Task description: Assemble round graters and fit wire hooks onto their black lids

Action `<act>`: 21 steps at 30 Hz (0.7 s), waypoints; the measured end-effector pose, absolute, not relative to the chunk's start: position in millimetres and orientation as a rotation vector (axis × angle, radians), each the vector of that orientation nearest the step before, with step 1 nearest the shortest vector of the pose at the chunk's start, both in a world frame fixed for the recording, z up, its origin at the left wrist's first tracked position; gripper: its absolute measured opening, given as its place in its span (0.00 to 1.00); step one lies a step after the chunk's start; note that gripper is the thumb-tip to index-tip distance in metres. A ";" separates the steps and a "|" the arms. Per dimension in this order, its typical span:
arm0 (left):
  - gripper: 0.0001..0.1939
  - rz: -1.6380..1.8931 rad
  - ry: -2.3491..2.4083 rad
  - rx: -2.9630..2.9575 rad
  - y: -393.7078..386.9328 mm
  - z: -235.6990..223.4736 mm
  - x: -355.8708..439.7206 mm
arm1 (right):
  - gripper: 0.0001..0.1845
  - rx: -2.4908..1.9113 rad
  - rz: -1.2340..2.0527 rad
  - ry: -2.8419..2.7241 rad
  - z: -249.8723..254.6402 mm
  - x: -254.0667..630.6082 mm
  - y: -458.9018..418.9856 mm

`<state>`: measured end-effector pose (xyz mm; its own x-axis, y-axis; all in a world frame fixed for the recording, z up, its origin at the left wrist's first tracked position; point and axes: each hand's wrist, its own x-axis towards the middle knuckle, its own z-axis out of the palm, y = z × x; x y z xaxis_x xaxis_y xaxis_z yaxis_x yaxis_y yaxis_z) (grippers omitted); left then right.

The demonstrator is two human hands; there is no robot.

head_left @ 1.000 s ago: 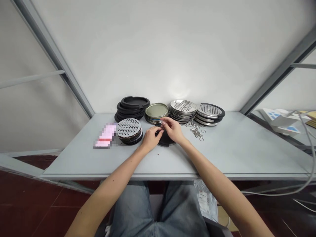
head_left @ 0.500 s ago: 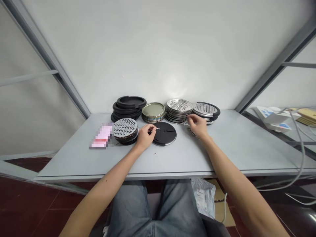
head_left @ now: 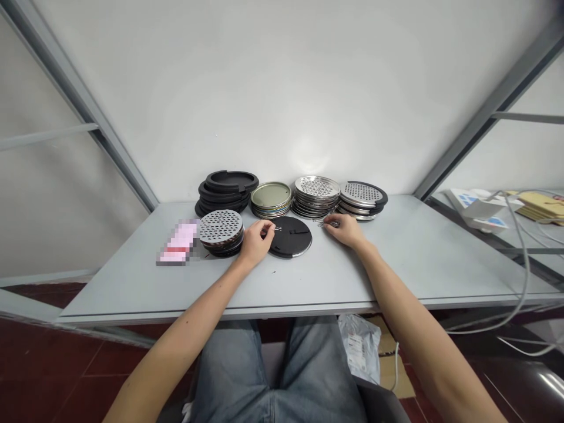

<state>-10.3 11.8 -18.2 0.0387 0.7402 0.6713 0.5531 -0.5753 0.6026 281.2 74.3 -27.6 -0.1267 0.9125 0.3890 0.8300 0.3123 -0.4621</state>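
My left hand (head_left: pixel 258 241) pinches a small metal wire clip (head_left: pixel 278 228) over the left edge of a round black disc (head_left: pixel 288 242). The disc lies flat, with a small slotted part on its face and a metallic rim showing at the front. My right hand (head_left: pixel 346 230) has its fingers bunched at the pile of small metal clips (head_left: pixel 318 222), right of the disc. It partly covers the pile, and what its fingertips hold is hidden. Beside my left hand stands a stack of discs topped by a perforated grey grater plate (head_left: pixel 221 226).
Along the wall stand black rings (head_left: pixel 231 182), greenish lids (head_left: pixel 271 194), silver grater plates (head_left: pixel 316 188), and grater plates with a black ring (head_left: pixel 363 192). A blurred pink item (head_left: pixel 180 242) lies left. White boxes (head_left: pixel 478 208) and cables (head_left: pixel 524 264) are at right.
My hands were together over the black disc. The right hand moved right to the clip pile and lowered its fingers there. The left hand drew back slightly, holding a clip. The view shifted slightly.
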 end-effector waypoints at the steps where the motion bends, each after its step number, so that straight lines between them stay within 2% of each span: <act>1: 0.05 1.570 1.346 2.114 11.8 -18.0 -10.5 | 0.12 -1.538 0.183 -1.923 -26.9 283.6 74.5; 7: 0.06 1.638 1.319 2.081 13.9 -18.1 -12.6 | 0.17 -1.645 0.030 -1.807 -30.6 293.7 79.1; 21: 0.07 1.529 1.373 1.987 9.6 -17.0 -10.6 | 0.16 -1.696 -0.004 -1.977 -34.2 285.9 78.8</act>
<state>-10.6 9.6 -17.0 -0.0131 0.8041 0.5943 0.5052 -0.5076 0.6979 285.9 78.8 -34.2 -0.0715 0.9181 0.3899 0.9195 0.2121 -0.3309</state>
